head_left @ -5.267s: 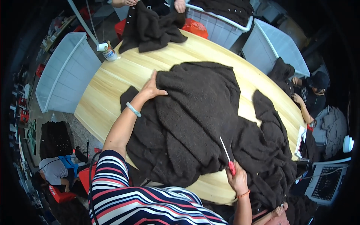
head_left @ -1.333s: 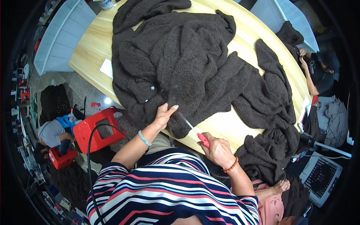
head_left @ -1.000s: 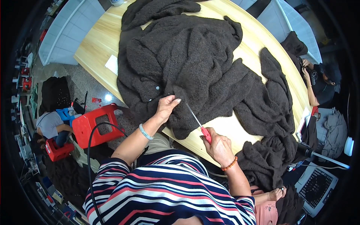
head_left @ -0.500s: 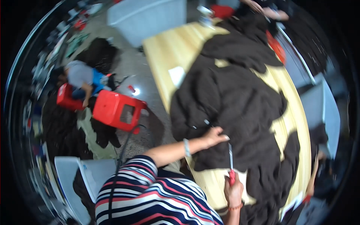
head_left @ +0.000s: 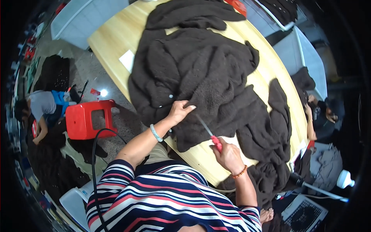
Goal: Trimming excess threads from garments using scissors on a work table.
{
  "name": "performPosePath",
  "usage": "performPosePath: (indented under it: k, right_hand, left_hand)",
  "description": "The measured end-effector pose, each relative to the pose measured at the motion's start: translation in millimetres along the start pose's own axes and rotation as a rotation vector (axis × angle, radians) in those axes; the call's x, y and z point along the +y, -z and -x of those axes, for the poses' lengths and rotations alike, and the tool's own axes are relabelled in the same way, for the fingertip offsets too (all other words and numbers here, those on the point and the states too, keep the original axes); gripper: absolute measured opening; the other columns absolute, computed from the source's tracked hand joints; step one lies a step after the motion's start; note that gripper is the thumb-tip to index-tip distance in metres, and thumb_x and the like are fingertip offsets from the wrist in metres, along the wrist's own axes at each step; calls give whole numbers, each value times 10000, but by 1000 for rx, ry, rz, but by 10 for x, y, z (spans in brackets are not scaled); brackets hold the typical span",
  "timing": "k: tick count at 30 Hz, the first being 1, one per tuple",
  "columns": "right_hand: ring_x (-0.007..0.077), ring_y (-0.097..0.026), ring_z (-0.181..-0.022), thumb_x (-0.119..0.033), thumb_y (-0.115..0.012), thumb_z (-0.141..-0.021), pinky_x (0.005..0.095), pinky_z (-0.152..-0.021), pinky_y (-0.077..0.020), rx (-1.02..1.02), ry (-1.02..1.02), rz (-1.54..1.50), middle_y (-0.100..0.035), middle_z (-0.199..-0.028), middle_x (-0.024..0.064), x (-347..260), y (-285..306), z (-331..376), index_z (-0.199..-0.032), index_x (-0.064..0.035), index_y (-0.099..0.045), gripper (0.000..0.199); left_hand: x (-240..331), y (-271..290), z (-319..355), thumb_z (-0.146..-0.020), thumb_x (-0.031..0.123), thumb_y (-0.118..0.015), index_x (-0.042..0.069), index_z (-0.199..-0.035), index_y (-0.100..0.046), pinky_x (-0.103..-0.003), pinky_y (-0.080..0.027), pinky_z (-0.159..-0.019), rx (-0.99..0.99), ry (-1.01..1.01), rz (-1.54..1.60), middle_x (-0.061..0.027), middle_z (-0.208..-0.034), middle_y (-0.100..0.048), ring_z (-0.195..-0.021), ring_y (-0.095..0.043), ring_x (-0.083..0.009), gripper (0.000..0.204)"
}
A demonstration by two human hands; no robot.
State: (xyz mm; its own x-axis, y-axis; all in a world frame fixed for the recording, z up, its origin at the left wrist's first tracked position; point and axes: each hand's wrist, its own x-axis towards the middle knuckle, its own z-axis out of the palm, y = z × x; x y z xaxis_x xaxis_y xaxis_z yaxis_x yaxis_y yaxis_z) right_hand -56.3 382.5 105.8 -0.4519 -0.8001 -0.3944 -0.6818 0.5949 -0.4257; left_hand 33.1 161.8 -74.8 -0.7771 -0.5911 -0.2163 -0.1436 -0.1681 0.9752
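Two bare hands work at the near edge of the counter (head_left: 110, 36), both belonging to the camera wearer (striped sleeves).

Left hand (head_left: 181, 113): at the counter's near edge, resting on the dark brown garment (head_left: 205, 79). Fingers curled, thumb close to forefinger; cannot tell whether a fold of cloth is caught between them. Pale green bangle (head_left: 155, 133) on this wrist.

Right hand (head_left: 230, 156): over the counter's near edge, fingers closed around the handle of a red-handled tool (head_left: 216, 143). Its thin metal shaft points up and left over the garment, toward the left thumb; tip blurred, contact with the cloth not determinable. Orange bead bracelet (head_left: 240, 171) on this wrist.

Garment: spread in heavy folds across the middle of the counter, covering part of its near-left edge. Small shiny buttons (head_left: 171, 96) show on it, just beside the left hand.

Other observations: white card (head_left: 126, 60) flat at the counter's left edge, just beside the garment. Red stool (head_left: 79, 120) on the floor left of the counter; seated person in grey (head_left: 40, 106) farther left. Pale grey bin (head_left: 309, 62) beyond the counter's right side; person in a dark cap (head_left: 324, 114) near that side.
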Motion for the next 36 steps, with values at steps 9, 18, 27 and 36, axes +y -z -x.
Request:
performPosePath:
  k: [9,18,27,36]
  right_hand:
    - [403,-642,-685,-257,-623,-884,469,-633,-500,-6,-66,-143,-637,-698,218,195,-102,301,-1081,-73,-581,273]
    - [364,-648,-606,-312,-588,-900,446,-556,-505,-191,139,-61,-626,-630,199,120,-381,502,-1004,-37,-584,293]
    - [404,-649,-771,-268,-629,-883,458,-672,-502,-159,-9,-310,-666,-824,204,139,-143,546,-1119,-106,-577,291]
    - [388,-660,-830,-112,-633,-871,398,-721,-518,502,-276,-466,-661,-880,189,593,-54,699,-1070,-62,-580,212]
  left_hand:
    - [-94,215,608,-905,184,-654,-41,-1019,-656,-276,-508,-747,-230,181,-31,-50,-915,-688,-839,-601,-89,253]
    - [-135,79,671,-947,40,-547,-35,-1053,-646,-262,-507,-783,-114,389,388,-48,-975,-685,-840,-626,-109,163]
    - [48,-124,752,-944,186,-619,36,-818,-586,-262,-466,-564,-251,487,54,30,-753,-562,-648,-519,-62,198]
    - [2121,-208,-1001,-968,166,-489,107,-827,-566,-288,-505,-644,-430,-62,585,-34,-769,-628,-728,-621,-146,171]
